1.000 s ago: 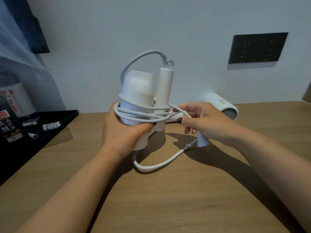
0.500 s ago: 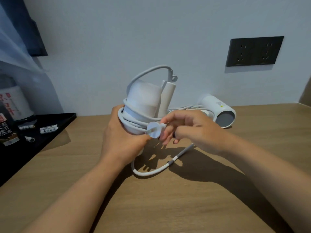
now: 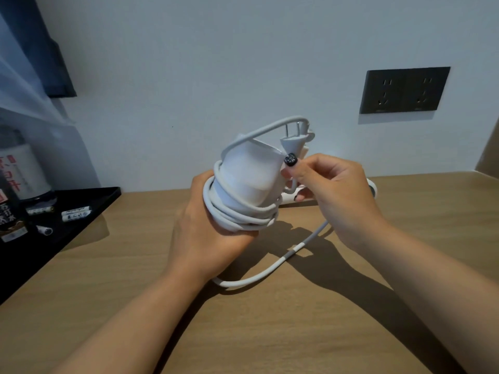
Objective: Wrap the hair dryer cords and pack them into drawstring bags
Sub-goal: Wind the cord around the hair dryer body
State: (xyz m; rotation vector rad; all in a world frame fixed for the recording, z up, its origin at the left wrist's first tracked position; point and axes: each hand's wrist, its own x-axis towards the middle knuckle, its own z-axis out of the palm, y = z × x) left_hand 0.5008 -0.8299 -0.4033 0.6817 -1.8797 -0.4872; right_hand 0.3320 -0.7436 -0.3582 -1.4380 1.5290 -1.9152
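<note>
The left hand grips a white hair dryer, held above the tabletop, its cord coiled around the body. The right hand, just right of the dryer, pinches the plug. A second dryer lies behind that hand, its cord looping below the held dryer.

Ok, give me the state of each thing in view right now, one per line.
Held hair dryer: off the table, cord coiled around its body.
Plug: unplugged, prongs up.
Left hand: grips dryer and coils.
Right hand: pinches the cord below the plug.
Second hair dryer: lying on table, cord loose.
Wall sockets: nothing plugged in.
</note>
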